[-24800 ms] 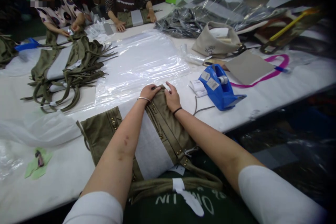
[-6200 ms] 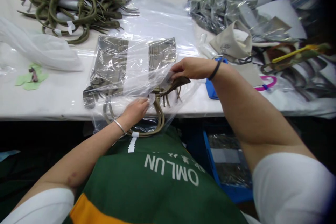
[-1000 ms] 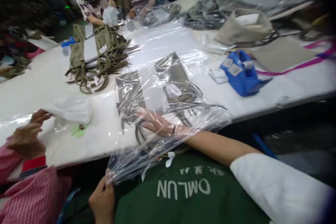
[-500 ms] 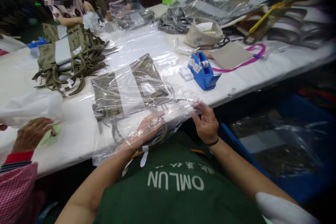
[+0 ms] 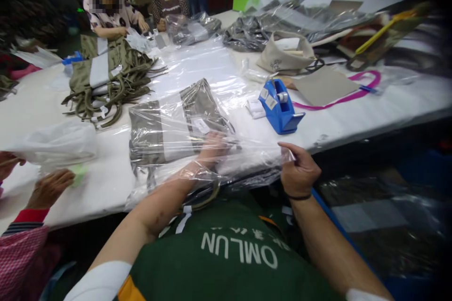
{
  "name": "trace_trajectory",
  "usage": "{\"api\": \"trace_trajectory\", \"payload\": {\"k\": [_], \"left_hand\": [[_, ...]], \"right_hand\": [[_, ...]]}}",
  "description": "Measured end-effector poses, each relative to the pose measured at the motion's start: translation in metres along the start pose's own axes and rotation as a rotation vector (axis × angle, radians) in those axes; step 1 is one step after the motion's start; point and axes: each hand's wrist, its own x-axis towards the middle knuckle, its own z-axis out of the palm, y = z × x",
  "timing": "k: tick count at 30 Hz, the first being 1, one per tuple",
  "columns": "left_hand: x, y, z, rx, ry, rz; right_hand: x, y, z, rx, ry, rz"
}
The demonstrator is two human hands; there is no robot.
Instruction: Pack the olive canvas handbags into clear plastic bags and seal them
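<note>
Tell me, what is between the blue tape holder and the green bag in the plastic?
In the head view, a small white folded piece lies on the white table between the blue tape dispenser and the bagged olive bag.

Green apron with white lettering and an orange patch, white short sleeves, thin black wristband, silver bangle

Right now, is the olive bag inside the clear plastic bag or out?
Inside: the olive bag shows through the clear plastic bag; its handles protrude.

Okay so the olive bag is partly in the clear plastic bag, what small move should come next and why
Probably push the olive bag deeper with the left hand, which is inside the clear plastic bag. Its handles hang past the table edge, while the right hand pinches the open mouth.
</note>
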Motion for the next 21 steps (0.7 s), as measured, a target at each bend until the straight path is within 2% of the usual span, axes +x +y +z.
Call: {"api": "trace_trajectory", "payload": {"k": [2,4,6,9,13,16,18,19,21], "left_hand": [[0.007,-0.003,-0.001,0.034,0.003,-0.042],[0.019,-0.004,-0.002,0.071,0.011,-0.098],[0.032,-0.002,-0.003,0.101,0.014,-0.151],[0.042,0.001,-0.009,0.12,-0.002,-0.186],[0.032,0.003,-0.016,0.195,-0.018,-0.174],[0.019,0.0,-0.013,0.147,-0.064,-0.01],[0.017,-0.003,-0.006,0.086,-0.133,0.047],[0.019,-0.004,-0.002,0.051,-0.154,0.028],[0.027,-0.004,0.005,-0.02,-0.098,-0.141]], "right_hand": [[-0.007,-0.002,-0.018,0.002,-0.036,-0.138],[-0.015,-0.007,-0.03,0.045,-0.143,-0.259],[-0.022,-0.017,-0.033,0.109,-0.252,-0.342],[-0.032,-0.033,-0.027,0.209,-0.377,-0.409],[-0.042,-0.041,-0.019,0.275,-0.415,-0.428],[-0.042,-0.039,-0.018,0.311,-0.438,-0.43],[-0.041,-0.038,-0.017,0.343,-0.498,-0.409],[-0.041,-0.037,-0.016,0.36,-0.541,-0.394],[-0.042,-0.034,-0.013,0.376,-0.655,-0.353]]}}
